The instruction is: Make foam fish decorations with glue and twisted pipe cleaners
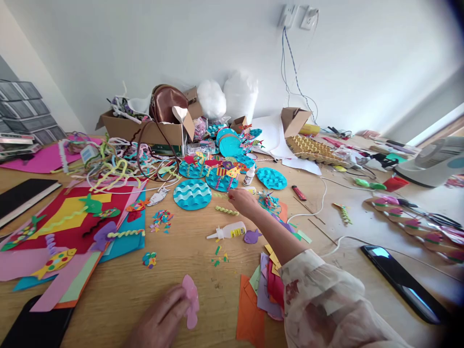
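Note:
My left hand (163, 316) is at the front edge of the view, pinching a pink paper fish (191, 302) between thumb and fingers. Farther off, my right hand (243, 200) reaches over the table with its fingers bent together. A pale yellow twisted pipe cleaner (219, 195) lies at its fingertips; whether they grip it is hidden. Nearer me is another twisted yellow pipe cleaner (226, 210). Below the right wrist lie a glue bottle (232, 231) on its side and a purple paper fish (252, 236). A blue wavy disc (192, 194) is left of the hand.
Coloured paper sheets with decorated fish (76, 212) cover the left side. Behind are a tangle of pipe cleaners (112, 159) and a cardboard box (145, 130). A small white bottle (249, 175) stands upright. A phone (402, 282) and a white cable (322, 203) lie right.

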{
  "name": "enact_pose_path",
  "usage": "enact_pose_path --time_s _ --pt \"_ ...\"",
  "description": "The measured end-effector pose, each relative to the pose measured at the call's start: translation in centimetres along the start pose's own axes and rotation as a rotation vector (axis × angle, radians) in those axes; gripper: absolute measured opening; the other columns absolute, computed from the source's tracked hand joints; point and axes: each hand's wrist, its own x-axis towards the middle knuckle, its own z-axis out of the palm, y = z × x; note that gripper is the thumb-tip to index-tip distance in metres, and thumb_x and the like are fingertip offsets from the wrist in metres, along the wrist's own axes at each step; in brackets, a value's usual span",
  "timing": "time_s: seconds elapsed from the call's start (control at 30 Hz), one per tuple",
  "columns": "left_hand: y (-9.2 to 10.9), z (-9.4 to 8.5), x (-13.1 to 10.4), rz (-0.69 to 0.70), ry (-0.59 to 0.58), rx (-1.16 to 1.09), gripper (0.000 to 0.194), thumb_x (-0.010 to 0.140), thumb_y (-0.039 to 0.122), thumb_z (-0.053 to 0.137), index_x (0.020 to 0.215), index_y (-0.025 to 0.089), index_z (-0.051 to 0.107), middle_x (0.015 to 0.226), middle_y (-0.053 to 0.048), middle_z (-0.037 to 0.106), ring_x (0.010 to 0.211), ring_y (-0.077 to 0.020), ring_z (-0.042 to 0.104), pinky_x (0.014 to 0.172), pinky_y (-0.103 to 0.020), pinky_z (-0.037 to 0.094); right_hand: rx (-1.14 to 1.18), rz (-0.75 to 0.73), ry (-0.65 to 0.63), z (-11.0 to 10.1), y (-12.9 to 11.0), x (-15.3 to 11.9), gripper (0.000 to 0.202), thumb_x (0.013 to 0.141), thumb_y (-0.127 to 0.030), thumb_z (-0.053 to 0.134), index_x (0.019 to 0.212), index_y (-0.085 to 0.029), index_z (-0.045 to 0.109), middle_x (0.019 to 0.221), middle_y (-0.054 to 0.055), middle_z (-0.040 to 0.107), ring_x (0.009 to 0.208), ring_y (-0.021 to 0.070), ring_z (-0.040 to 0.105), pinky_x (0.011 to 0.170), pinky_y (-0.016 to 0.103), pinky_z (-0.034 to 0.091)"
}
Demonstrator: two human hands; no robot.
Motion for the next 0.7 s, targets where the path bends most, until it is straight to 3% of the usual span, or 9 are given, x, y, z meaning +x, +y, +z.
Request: enact_pose_path --time_s 0.17,0.23,0.27,0.37,0.5,0.7 --pt "0.8 -2.0 1.0 -0.118 0.157 -0.175 0.032 0.086 0.016 0.045 0.113 0.027 0.058 0.107 -0.002 0.068 0.096 -0.0127 0.065 0.087 -0.013 0.047 0.152 -0.056 0.074 -2.7 -1.8 -4.9 0.008 0.083 -0.018 0.052 0.082 -0.019 0.06 0.077 0.003 0.064 0.075 0.0165 0.059 0.06 0.024 0.037" --pt "1.4 -3.0 1.8 -0.218 0.246 -0.312 0.023 0.084 0.017 0.051 0.101 0.028 0.062 0.092 0.001 0.07 0.084 -0.0118 0.067 0.078 -0.012 0.05 0.283 -0.133 0.009 -2.9 -2.9 -7.7 0.006 0.082 -0.018 0.053 0.078 -0.019 0.058 0.069 -0.003 0.061 0.064 0.0107 0.055 0.055 0.02 0.036" --pt "1.8 -3.6 2.3 -0.294 0.275 -0.399 0.018 0.083 0.018 0.053 0.095 0.027 0.063 0.086 0.001 0.07 0.079 -0.0118 0.067 0.073 -0.012 0.051 0.454 -0.201 -0.054 -2.8 -3.5 -9.2 0.006 0.081 -0.018 0.053 0.077 -0.019 0.057 0.067 -0.003 0.058 0.061 0.0094 0.053 0.053 0.019 0.036" --pt "2.9 -4.9 4.1 -0.575 0.299 -0.738 0.01 0.082 0.023 0.054 0.089 0.022 0.062 0.076 0.0 0.067 0.07 -0.0135 0.065 0.065 -0.018 0.052 0.745 -0.26 -0.159 -2.0 -5.1 -12.9 0.006 0.079 -0.018 0.055 0.073 -0.018 0.055 0.065 -0.004 0.054 0.06 0.009 0.049 0.054 0.019 0.036" --pt "3.9 -5.5 6.3 -0.716 0.299 -1.067 0.022 0.077 0.03 0.058 0.096 0.019 0.059 0.079 -0.001 0.063 0.07 -0.0146 0.062 0.061 -0.023 0.051 0.735 -0.237 -0.16 -1.4 -6.5 -15.9 0.007 0.079 -0.016 0.054 0.073 -0.018 0.057 0.068 -0.003 0.056 0.063 0.0101 0.049 0.056 0.021 0.035" --pt "3.8 -4.8 7.3 -0.737 0.213 -1.18 0.012 0.073 0.028 0.062 0.074 0.016 0.06 0.06 0.003 0.058 0.055 -0.0105 0.054 0.054 -0.021 0.044 0.614 -0.264 -0.109 -0.8 -7.1 -17.4 0.006 0.079 -0.013 0.057 0.078 -0.018 0.061 0.074 0.0 0.062 0.066 0.0118 0.054 0.059 0.022 0.037"
